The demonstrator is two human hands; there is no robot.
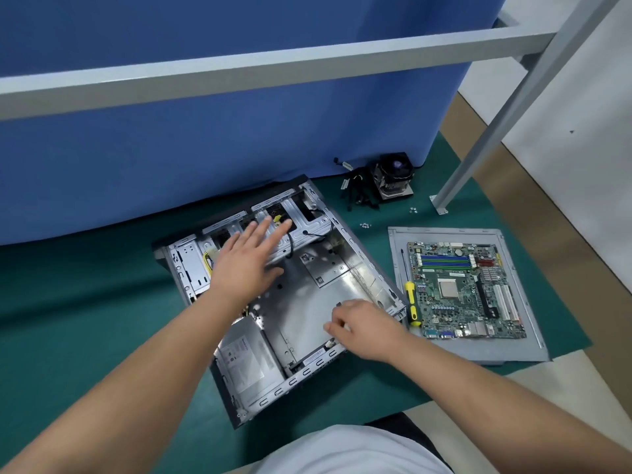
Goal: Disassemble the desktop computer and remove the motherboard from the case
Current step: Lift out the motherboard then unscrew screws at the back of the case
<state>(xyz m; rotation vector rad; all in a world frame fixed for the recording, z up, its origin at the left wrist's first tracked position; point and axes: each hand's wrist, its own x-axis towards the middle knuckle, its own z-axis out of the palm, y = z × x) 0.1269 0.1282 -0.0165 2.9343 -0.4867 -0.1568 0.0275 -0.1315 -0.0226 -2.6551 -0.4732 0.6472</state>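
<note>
My left hand [243,265] is flat and released, fingers straight, reaching over the far drive bays of the case [307,302], probably to steady it. My right hand [364,328] curls at the case's near right edge, seemingly pinching something small; I cannot tell what. The board [465,289] already lies out to the right on the side panel [513,350], screwdriver [412,304] touching its left edge, kept handy.

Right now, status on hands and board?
Left hand open over case. Right hand curled at case edge, grip unclear. Motherboard out, on side panel. Nothing blocking.
</note>
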